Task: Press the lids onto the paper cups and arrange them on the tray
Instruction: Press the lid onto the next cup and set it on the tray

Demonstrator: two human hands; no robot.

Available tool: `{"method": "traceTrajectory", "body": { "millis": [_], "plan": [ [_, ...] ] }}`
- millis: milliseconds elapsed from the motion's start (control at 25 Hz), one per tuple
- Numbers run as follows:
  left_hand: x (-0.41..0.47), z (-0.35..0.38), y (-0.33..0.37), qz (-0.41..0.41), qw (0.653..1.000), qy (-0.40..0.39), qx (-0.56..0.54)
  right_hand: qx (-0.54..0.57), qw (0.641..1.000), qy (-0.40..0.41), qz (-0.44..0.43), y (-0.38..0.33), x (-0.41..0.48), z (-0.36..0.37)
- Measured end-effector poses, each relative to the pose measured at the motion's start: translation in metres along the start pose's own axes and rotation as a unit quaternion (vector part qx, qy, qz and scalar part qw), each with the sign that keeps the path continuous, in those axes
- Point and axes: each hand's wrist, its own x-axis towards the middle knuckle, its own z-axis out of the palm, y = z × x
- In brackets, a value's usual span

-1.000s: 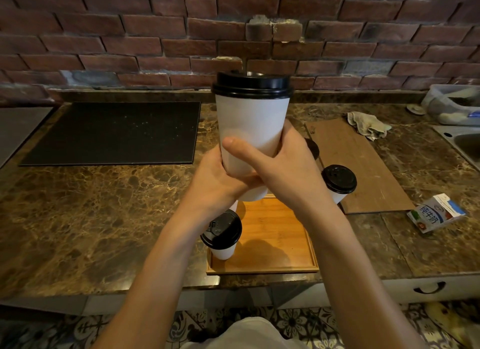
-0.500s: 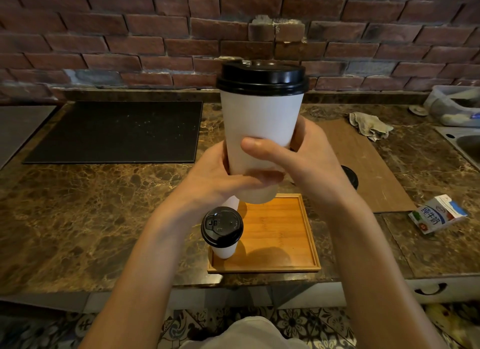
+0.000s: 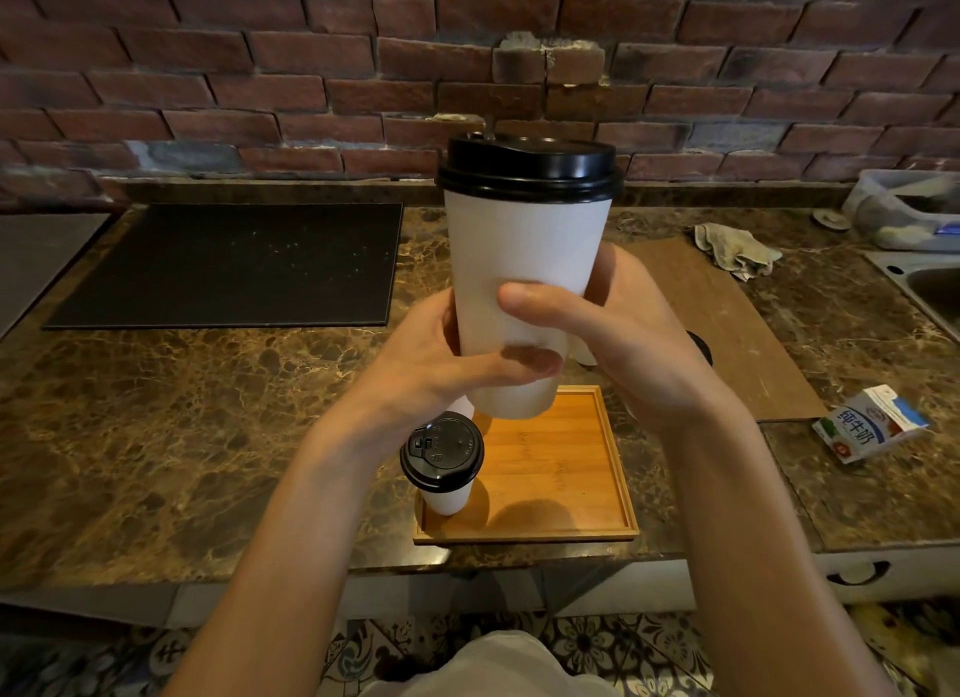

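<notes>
We hold the tall paper cup (image 3: 524, 291) up at the centre of the frame, above the wooden tray (image 3: 561, 468), so that its black lid (image 3: 529, 164) sits high enough for us to judge the seal. On the side we see, the rim looks seated. Our left hand (image 3: 415, 369) curls round the cup's lower wall, thumb across the front. Our right hand (image 3: 639, 343) wraps it from the other side, thumb just above (two hands likely spare the thin wall from buckling). A smaller lidded cup (image 3: 441, 455) stands in the tray's lower-left corner, leaving bare wood to its right for this one.
</notes>
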Motion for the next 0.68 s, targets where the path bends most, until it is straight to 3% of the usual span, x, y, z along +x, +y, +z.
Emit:
{"method": "traceTrajectory", "body": {
  "millis": [520, 680],
  "plan": [
    [0.007, 0.008, -0.006, 0.020, 0.993, 0.095, 0.069, -0.077, 0.993, 0.088, 0.008, -0.001, 0.002, 0.009],
    [0.007, 0.007, -0.008, 0.019, 0.994, 0.076, 0.072, -0.091, 0.991, 0.100, 0.011, 0.002, 0.003, 0.008]
  ]
}}
